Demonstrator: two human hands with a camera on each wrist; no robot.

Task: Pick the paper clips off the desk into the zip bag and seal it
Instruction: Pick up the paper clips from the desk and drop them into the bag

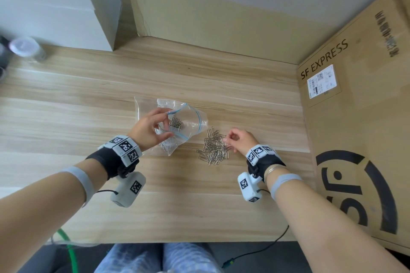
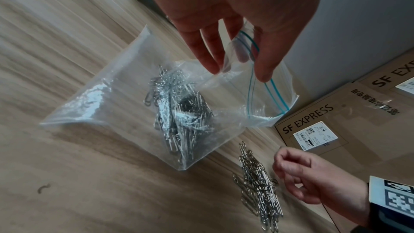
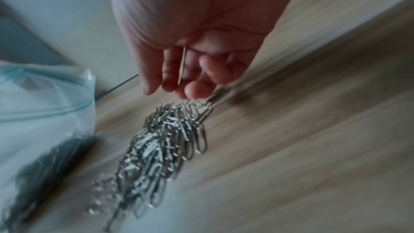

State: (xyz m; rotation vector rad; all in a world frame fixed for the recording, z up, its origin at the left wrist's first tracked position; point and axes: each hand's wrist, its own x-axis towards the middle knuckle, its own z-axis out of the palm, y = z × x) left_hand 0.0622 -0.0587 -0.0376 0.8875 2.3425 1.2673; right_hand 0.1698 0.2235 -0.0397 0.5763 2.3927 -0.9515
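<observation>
Left hand (image 1: 150, 127) pinches the zip bag (image 1: 177, 124) rim, mouth gaping toward three o'clock. Right hand (image 1: 240, 139), fingers curled, pinches paper clips (image 1: 214, 147) at the pile's three o'clock edge; the bag mouth lies just beside, at ten o'clock.

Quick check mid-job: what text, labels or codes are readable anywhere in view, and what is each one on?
"SF EXPRESS": printed on the cardboard box at the right.
Chinese characters on the same box: too blurred to read.
White shipping label: print too small to read.
Square black-and-white markers on the wrist cameras: patterns, no words.
</observation>
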